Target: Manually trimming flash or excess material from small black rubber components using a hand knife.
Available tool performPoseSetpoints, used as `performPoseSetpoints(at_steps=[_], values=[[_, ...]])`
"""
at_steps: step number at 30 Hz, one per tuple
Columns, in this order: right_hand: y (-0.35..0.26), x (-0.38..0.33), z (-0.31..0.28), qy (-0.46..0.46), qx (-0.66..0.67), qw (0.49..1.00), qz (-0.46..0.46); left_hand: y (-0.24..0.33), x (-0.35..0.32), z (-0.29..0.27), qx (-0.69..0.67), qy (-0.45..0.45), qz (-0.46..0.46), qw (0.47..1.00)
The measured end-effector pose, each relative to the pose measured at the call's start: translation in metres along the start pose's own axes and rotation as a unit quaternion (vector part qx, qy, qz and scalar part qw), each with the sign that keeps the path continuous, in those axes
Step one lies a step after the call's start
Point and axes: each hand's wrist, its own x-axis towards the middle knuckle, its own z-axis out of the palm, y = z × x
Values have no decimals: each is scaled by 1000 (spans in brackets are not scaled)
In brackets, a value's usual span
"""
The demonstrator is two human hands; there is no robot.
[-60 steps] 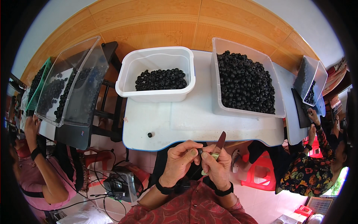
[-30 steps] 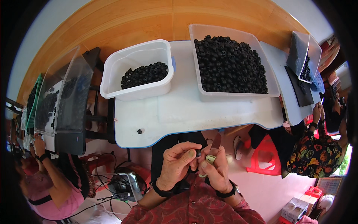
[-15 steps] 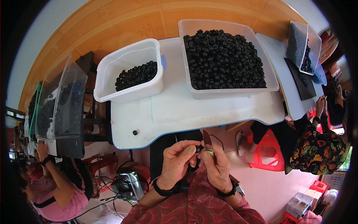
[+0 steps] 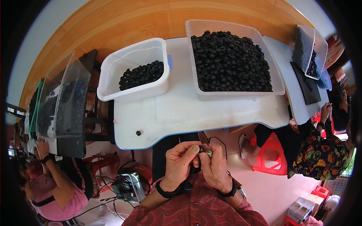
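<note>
Near table (image 4: 211, 113), two hands (image 4: 175, 165) (image 4: 217, 169), seemingly one knife (image 4: 203, 138)

Bead (image 4: 201, 149): small, black, rounded; pinched in the fingertips of the left hand (image 4: 178, 162). Knife (image 4: 203, 139): dark blade, pale green handle; gripped in the right hand (image 4: 216, 166), blade pointing away from the wearer. From here, I cannot tell whether blade touches bead.

No lettering or numbers — none legible here.

Red shirt (image 4: 188, 213) w/ swirl pattern; blk wristbands (image 4: 164, 193) L & R; dk trousers (image 4: 160, 160).
</note>
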Motion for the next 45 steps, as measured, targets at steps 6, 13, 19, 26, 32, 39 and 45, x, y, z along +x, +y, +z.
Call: performPoseSetpoints(at_steps=[6, 13, 19, 26, 32, 39, 45], values=[[-4, 2, 1, -4, 6, 1000, 9, 1, 1, -1, 7, -6, 4, 1000], [-5, 4, 2, -3, -33, 999, -7, 3, 0, -1, 49, -4, 37, 998], [-4, 6, 8, 37, -76, 994, -69, 0, -1, -1, 71, 10, 71, 995], [3, 5, 13, 45, -67, 994, -71, -1, 0, 1, 46, 16, 80, 996], [2, 8, 15, 44, -96, 990, -91, -8, 1, -4, 46, 25, 116, 992], [1, 7, 22, 71, -32, 993, -87, -8, 2, -7, 9, 25, 80, 996], [-12, 10, 13, 88, 136, 985, -53, -3, 3, -7, -37, -3, 47, 998]])
